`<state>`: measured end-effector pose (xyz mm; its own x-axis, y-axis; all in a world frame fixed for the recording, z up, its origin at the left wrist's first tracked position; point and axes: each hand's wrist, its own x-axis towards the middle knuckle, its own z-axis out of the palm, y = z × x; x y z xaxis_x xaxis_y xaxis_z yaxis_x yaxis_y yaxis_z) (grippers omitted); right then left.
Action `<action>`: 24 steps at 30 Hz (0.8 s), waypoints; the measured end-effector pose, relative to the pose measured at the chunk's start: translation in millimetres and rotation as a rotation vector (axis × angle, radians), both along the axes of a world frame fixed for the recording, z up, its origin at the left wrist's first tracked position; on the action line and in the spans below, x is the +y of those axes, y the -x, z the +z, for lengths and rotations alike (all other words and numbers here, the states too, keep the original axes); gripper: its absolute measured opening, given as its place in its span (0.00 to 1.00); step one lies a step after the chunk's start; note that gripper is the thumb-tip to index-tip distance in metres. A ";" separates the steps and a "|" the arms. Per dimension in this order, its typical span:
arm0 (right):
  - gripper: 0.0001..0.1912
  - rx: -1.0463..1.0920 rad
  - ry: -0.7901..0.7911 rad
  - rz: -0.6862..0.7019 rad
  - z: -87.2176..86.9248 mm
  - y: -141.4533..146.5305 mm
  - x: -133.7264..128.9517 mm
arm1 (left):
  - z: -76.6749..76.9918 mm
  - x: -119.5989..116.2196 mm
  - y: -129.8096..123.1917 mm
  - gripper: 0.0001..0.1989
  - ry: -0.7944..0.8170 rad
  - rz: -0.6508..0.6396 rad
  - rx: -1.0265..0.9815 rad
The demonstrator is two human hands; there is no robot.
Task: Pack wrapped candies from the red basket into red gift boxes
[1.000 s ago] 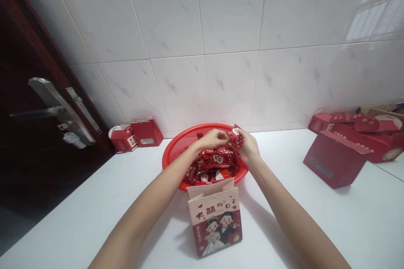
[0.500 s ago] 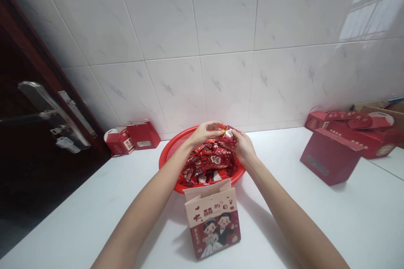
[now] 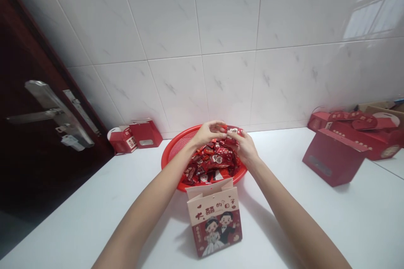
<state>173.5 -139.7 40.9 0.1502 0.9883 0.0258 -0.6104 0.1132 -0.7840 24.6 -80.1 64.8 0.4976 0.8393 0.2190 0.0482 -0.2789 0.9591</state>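
Note:
Over the far side of a red plastic basket [image 3: 166, 151], my two hands meet. My right hand [image 3: 245, 148] is closed around a red wrapped candy [image 3: 234, 131] with a pale printed label. My left hand [image 3: 206, 133] is curled beside it, with bits of red wrapper showing between its fingertips; the rest of what it grips is hidden. Below them, a heap of red wrapped candies [image 3: 217, 159] fills much of the basket. In front of the basket stands an upright cream and red gift box [image 3: 215, 222] with a cartoon wedding couple, its top open.
At the left, by the wall, stand two small red boxes [image 3: 146, 134]. A larger red box [image 3: 335, 157] stands on the right of the white table [image 3: 274, 206], with more red boxes [image 3: 372, 128] and a brown carton behind. A dark door [image 3: 38, 155] borders the left.
The yellow piece seen between my hands is out of sight now. My right fingers have shifted on the red candy, and the view has moved slightly.

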 end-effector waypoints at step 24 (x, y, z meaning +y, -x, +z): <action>0.11 0.061 0.128 0.082 4.3 -0.7 -2.5 | -23.3 33.9 74.0 0.14 0.062 0.223 0.922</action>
